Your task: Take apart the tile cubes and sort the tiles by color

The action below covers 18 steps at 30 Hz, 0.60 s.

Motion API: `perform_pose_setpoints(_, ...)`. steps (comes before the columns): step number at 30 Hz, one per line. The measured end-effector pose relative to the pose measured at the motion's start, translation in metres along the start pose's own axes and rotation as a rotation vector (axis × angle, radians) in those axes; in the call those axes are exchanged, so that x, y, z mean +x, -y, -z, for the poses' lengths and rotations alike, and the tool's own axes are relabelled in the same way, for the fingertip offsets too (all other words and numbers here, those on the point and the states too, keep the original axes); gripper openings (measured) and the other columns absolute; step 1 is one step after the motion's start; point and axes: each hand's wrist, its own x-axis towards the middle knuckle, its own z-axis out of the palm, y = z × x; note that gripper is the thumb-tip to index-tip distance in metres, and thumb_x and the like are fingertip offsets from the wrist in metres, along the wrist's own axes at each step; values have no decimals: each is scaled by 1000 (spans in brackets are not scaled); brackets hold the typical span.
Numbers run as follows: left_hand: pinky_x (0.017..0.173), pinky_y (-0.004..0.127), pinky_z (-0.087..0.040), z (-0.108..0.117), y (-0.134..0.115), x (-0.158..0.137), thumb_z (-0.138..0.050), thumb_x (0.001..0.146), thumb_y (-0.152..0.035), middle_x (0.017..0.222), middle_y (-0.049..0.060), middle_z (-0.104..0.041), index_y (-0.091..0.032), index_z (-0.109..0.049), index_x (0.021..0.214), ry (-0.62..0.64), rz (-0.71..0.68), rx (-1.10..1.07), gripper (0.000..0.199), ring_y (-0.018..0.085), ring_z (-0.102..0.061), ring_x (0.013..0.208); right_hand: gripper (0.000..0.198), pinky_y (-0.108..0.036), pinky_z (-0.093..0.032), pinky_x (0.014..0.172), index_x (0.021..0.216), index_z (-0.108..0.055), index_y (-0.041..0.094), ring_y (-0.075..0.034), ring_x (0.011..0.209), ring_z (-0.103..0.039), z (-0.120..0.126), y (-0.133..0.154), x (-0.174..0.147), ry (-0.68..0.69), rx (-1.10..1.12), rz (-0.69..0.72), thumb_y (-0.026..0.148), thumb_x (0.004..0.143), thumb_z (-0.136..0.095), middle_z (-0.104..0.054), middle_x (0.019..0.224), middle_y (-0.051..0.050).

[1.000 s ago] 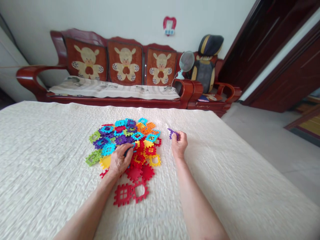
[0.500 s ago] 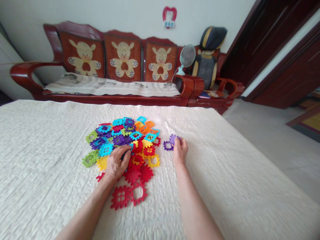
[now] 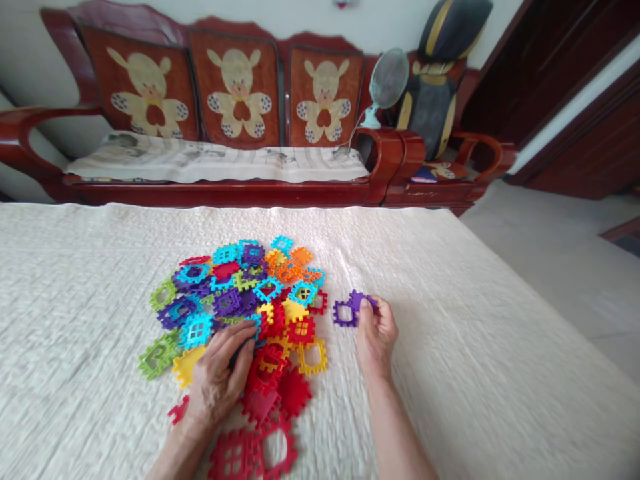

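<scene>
My right hand (image 3: 379,332) pinches a solid purple interlocking tile (image 3: 360,300) between thumb and fingers, right of the pile. Against that tile's left side is a purple tile with an open centre (image 3: 345,314); whether the two are joined I cannot tell. My left hand (image 3: 220,367) lies over the near side of a heap of toothed plastic tiles, its fingers curled. Something dark blue shows between thumb and forefinger, mostly hidden. Close by are a cyan window tile (image 3: 196,331), a yellow tile (image 3: 188,363) and a red tile (image 3: 294,393).
The heap sits on a table with a pale quilted cover (image 3: 475,347). Two red tiles (image 3: 233,457) lie at its near end. Beyond the table stand a wooden sofa (image 3: 225,193) with bear cushions, a small fan (image 3: 389,79) and an armchair (image 3: 450,173).
The view has tilted down and come closer, so the tiles look larger and lower. My right hand still grips the purple tile; my left hand stays on the heap.
</scene>
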Motion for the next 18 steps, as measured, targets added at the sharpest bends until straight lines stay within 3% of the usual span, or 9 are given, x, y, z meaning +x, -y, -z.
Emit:
perform_pose_setpoints(3,89,34,-58,-1,1,0,-54,94,-29,110,3,-75,-26,-68,106,-6,-5,-14,19,19,-70,101,26,-33,-53,77,98,-65,21,-20,83,-66,1,-4,5,-1,-79,165,42,85,-59,-70,93,-6)
perform_pose_setpoints(6,88,33,-58,-4,3,3,-53,94,-32,106,4,-76,-25,-69,102,-29,-15,-27,20,19,-71,100,17,-37,-52,87,90,-65,22,-21,91,-66,3,-9,10,153,-188,341,28,81,-52,-70,93,-6)
perform_pose_setpoints(8,87,33,-58,-5,6,6,-52,94,-34,104,4,-76,-24,-70,101,-34,-16,-29,21,19,-71,98,20,-37,-52,91,88,-64,22,-22,94,-66,4,-9,10,256,-253,409,22,76,-49,-70,95,-6)
perform_pose_setpoints(13,85,34,-57,-2,3,14,-48,96,-36,100,7,-76,-22,-70,98,-49,-8,11,27,19,-71,92,40,-40,-51,95,106,-62,21,-23,102,-63,5,-2,7,402,-382,468,19,68,-51,-68,108,-9)
perform_pose_setpoints(15,90,39,-55,4,-11,13,-48,96,-37,108,9,-74,-22,-70,104,-27,-43,66,28,22,-69,100,42,-42,-49,98,107,-62,19,-25,105,-62,5,0,7,493,-438,530,18,66,-53,-68,110,-11)
perform_pose_setpoints(18,102,50,-47,11,-43,4,-55,93,-43,134,11,-64,-25,-65,123,132,-195,162,37,30,-55,128,38,-42,-47,99,105,-64,18,-26,105,-61,4,-1,8,545,-507,602,15,68,-54,-68,108,-11)
